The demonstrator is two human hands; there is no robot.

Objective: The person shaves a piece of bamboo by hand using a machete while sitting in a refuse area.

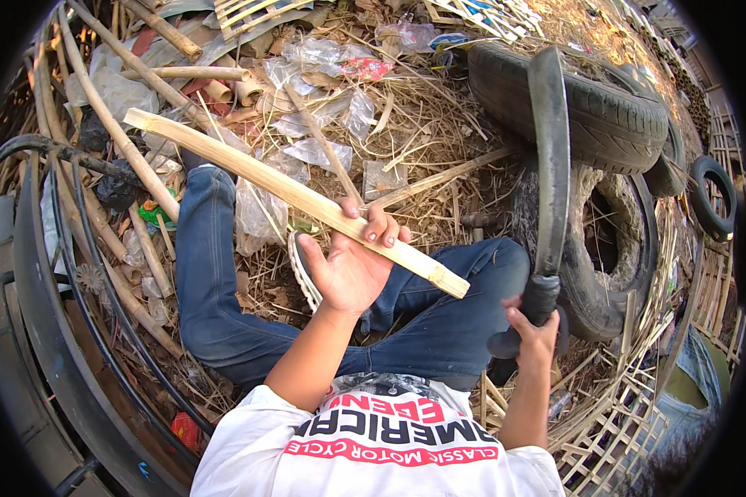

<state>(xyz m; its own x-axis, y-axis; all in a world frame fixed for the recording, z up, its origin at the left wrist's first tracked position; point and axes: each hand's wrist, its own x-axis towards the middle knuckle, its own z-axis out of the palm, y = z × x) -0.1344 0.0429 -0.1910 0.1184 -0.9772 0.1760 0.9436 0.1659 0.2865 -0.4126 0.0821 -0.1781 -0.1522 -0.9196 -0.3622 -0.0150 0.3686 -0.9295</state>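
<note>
- The ground (pixel 439 124) is bare earth strewn with dry straw and bamboo scraps, lit by bright daylight.
- Crumpled clear plastic bags (pixel 315 58) lie among the straw.
- Round bamboo poles (pixel 116 124) lean at the left, beside a curved dark metal frame (pixel 37 315).
- A stack of worn tyres (pixel 613 116) stands at the right; a smaller tyre (pixel 713 195) lies beyond.
- Woven bamboo lattice panels (pixel 613 431) rest at the lower right.
</note>
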